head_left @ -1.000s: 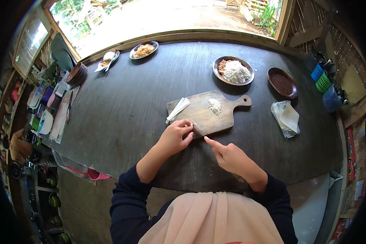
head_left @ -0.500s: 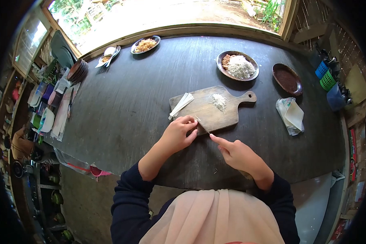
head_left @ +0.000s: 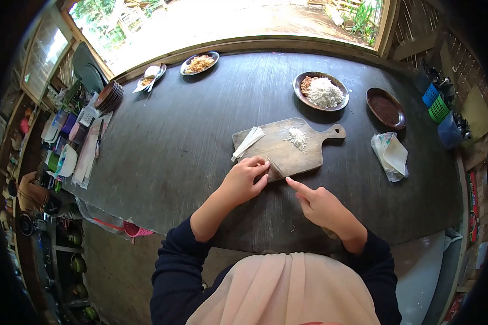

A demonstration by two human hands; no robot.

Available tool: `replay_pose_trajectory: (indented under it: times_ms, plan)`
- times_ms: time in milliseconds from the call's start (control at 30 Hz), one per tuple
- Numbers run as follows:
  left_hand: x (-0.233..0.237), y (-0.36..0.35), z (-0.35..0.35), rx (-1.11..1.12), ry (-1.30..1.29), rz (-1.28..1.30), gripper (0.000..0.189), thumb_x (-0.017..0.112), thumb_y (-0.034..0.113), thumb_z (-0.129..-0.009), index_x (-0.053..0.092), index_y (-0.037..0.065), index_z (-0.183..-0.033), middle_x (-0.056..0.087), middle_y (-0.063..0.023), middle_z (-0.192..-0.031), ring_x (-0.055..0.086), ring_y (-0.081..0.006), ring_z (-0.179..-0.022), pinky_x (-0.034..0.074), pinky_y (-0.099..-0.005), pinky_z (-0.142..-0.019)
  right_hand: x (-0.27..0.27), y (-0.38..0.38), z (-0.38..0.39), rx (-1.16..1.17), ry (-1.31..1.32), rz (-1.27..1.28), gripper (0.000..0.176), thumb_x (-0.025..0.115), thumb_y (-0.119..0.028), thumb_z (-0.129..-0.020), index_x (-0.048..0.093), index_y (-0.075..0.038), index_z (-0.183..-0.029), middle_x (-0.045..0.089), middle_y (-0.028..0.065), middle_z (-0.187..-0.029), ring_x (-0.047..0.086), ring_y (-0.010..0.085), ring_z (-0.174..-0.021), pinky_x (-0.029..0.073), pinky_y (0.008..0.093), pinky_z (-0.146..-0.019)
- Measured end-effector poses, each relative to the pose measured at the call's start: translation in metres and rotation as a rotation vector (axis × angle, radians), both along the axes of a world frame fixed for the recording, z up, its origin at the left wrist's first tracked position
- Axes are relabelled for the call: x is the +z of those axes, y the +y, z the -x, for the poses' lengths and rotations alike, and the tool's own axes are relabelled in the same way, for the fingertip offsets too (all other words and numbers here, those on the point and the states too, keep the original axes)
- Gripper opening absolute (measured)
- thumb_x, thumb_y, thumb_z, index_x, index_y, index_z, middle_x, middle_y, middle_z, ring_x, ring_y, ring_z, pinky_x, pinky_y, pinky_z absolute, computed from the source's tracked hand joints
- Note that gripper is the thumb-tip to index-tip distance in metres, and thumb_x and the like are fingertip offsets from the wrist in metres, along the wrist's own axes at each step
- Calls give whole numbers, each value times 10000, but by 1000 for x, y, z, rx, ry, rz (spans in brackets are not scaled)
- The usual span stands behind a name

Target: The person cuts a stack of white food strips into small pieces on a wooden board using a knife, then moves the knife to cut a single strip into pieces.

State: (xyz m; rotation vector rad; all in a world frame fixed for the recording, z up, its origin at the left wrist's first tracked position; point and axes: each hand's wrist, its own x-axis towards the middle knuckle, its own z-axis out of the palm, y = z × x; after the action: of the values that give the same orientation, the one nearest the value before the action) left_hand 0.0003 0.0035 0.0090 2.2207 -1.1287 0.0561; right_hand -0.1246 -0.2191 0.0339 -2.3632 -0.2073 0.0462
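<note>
On the near edge of a wooden cutting board point(head_left: 309, 155), my left hand point(head_left: 246, 180) is closed, with its fingertips pinched on a small pale piece that they mostly hide. My right hand point(head_left: 326, 208) grips a knife point(head_left: 277, 167), the index finger stretched along its back. The blade slants over the board, close beside my left fingertips; the handle is hidden in my palm. Several flat white strips point(head_left: 248, 143) lie at the board's left end. A small pile of fine white shreds point(head_left: 296, 138) sits near its middle.
Behind the board stands a plate point(head_left: 345, 86) heaped with white shreds and a brown food. An empty brown dish point(head_left: 385, 108) and a plastic packet point(head_left: 390, 156) are at right. Farther back are a plate of orange-brown shreds point(head_left: 199, 64) and stacked dishes point(head_left: 109, 97).
The whole view has shifted slightly, with the table's contents appearing a little lower and to the right. The knife blade stays beside my left fingertips; both hands keep their grips.
</note>
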Motion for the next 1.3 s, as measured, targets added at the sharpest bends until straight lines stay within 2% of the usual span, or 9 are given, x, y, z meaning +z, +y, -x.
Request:
replay_pose_trajectory:
  times_ms: [467,533,667,733,1300]
  plan:
    - [6,1,2,-17,13,-72,358,669,166,-864,659,-35,-1161,620,-149,-1141,604,-316,-1041,494,-390,-921,5,-2,-1,35,51,-56,417,560,-126,-934,579,-186,-1346,594,234,-642,597,401,-546,495,443,-568]
    - [2,1,1,-23,-88,-27,314,663,170,-844,666,-34,-1082,632,-111,-1100,616,-297,-983,519,-396,-850,4,-2,-2,36,82,-95,421,557,-127,-936,574,-189,-1353,594,237,-646,598,403,-552,495,439,-574]
    - [4,0,2,-16,-66,-36,311,663,169,-843,667,-34,-1079,631,-109,-1100,616,-294,-985,519,-393,-852,3,2,-6,25,96,-67,433,543,-128,-945,554,-192,-1373,594,239,-649,596,407,-555,495,438,-582]
    - [7,1,2,-17,20,-85,353,678,161,-865,657,-44,-1153,622,-146,-1134,605,-313,-1036,493,-390,-921,3,3,-5,13,106,-48,435,540,-127,-947,550,-192,-1377,594,239,-649,595,407,-554,496,440,-583]
    - [4,2,1,-12,16,-46,354,673,154,-869,662,-21,-1177,622,-151,-1150,608,-312,-1038,500,-382,-913,14,-1,2,29,98,-75,430,545,-108,-942,545,-167,-1368,580,239,-623,580,402,-521,475,458,-552]
